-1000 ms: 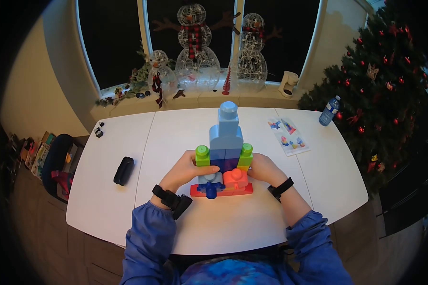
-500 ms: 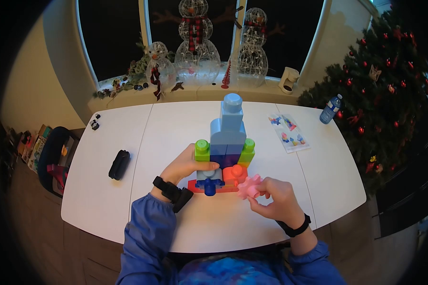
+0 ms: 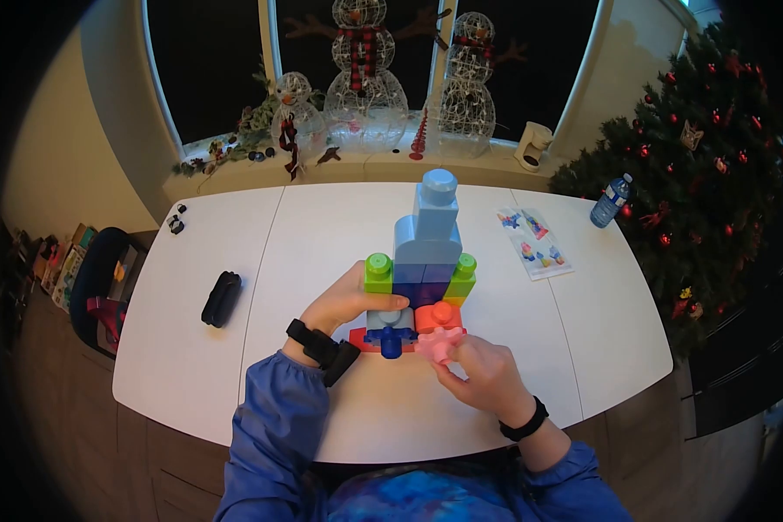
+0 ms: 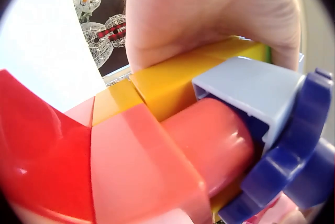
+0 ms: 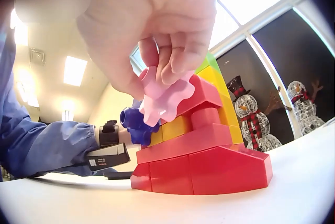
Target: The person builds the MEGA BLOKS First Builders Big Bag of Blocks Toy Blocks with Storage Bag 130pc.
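Observation:
A tower of toy building blocks (image 3: 426,248) stands on the white table, light blue at the top, with a green block (image 3: 378,277) on either side. Red blocks (image 5: 209,174) form its base. My left hand (image 3: 339,304) grips the tower's left side, thumb over the grey block (image 4: 251,82). A dark blue gear (image 3: 391,339) sits at the front of that block. My right hand (image 3: 489,374) pinches a pink gear (image 5: 165,101) by its hub, in front of the coral block (image 3: 439,315) and close to the blue gear.
A black case (image 3: 222,298) lies on the left of the table (image 3: 322,426). Toward the back right are a picture sheet (image 3: 536,244) and a water bottle (image 3: 612,202). Small black items (image 3: 177,222) sit at the far left corner. A decorated tree (image 3: 696,191) stands beyond the right edge.
My right hand left the tower's right side and came to the front with the pink gear, then moved left toward the blue gear. My left hand kept its grip on the tower.

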